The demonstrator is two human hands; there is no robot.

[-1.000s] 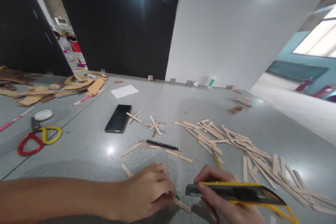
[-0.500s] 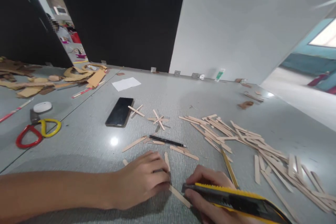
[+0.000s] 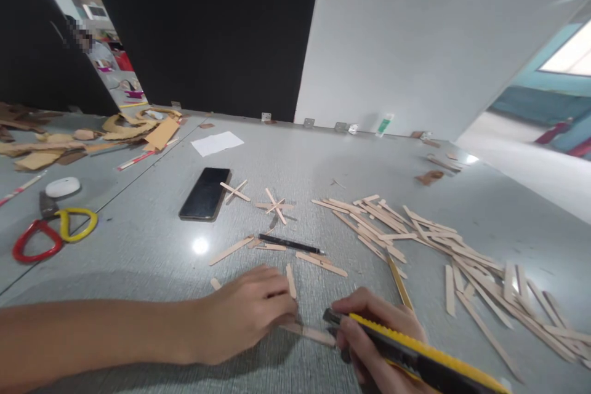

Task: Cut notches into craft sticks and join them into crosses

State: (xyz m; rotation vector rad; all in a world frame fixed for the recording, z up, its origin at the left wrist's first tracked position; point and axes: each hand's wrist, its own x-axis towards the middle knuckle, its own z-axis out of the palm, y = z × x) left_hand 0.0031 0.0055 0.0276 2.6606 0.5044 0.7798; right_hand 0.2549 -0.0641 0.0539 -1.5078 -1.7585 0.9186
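Observation:
My left hand (image 3: 252,314) is closed near the table's front, its fingertips gripping one end of a wooden craft stick (image 3: 310,333), slightly blurred. Its other end reaches to the fingers of my right hand (image 3: 364,320). That hand is wrapped round a yellow and black utility knife (image 3: 415,354), whose head points left, just above the stick's right end. I cannot make out the blade. Beyond my hands lie a black pen (image 3: 290,243), loose sticks (image 3: 323,263) and a star of crossed sticks (image 3: 276,204).
A large pile of craft sticks (image 3: 443,243) spreads over the right side. A phone (image 3: 205,194), scissors (image 3: 41,240) and a white mouse (image 3: 63,187) lie left. Cardboard scraps (image 3: 120,129) sit at the back left. Black and white panels (image 3: 392,31) stand behind; a person (image 3: 87,43) is far off.
The stick has turned from a steep slant to nearly level, its right end lifting toward my right hand. The knife has shifted slightly right and tilted more steeply. The view has shifted a little.

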